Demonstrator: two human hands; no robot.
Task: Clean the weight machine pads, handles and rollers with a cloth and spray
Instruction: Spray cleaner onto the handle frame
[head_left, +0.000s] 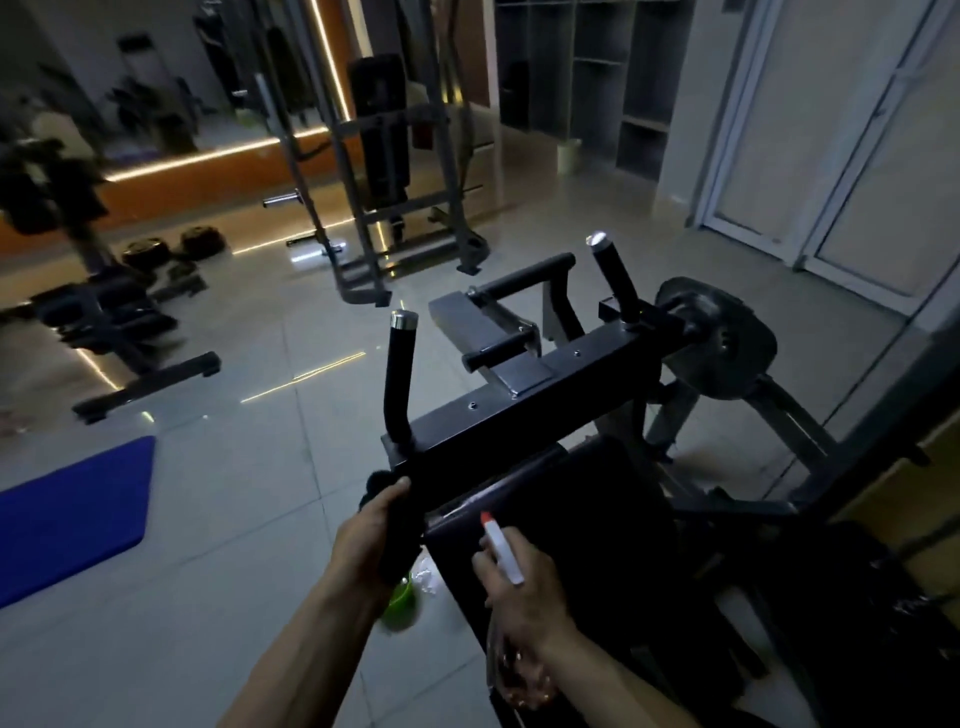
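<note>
forward, left hand (363, 538), fingers around dark cloth (396, 558); right hand (524, 603), fingers around spray bottle (503, 548)

Dark cloth (390, 540) at bar (519, 415) end, sprayer (503, 545) near pad (571, 509)

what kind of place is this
Most likely a gym, perhaps a small private one. A weight machine with upright black handles and a weight plate on its side stands in front, a tall rack stands behind it, and a blue mat lies to the left.
</note>
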